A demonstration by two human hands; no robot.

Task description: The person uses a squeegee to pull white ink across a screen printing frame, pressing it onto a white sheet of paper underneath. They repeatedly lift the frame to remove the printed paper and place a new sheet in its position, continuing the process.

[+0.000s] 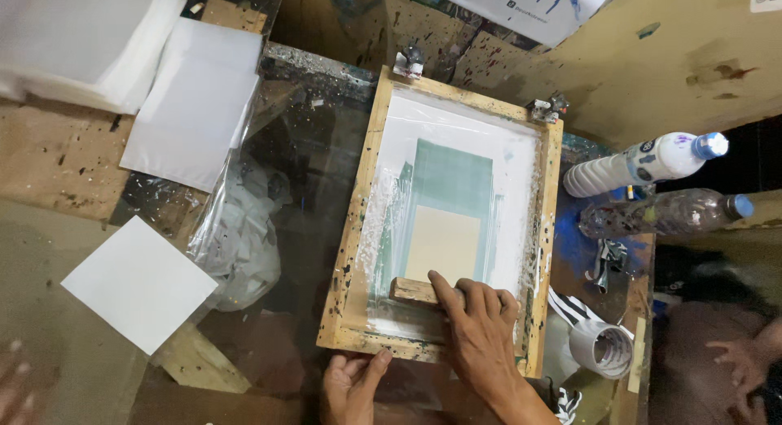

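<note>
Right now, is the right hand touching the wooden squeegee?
Touching. The head view shows the right hand pressed over the wooden squeegee, fingers lying across its handle inside the frame.

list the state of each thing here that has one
frame: flat on the table, steadied at its near edge by the left hand
squeegee: in the frame's near end, right hand pressing on it
mesh: smeared white
white bottle: on its side, capped
clear bottle: on its side, capped
tape roll: on its side
</note>
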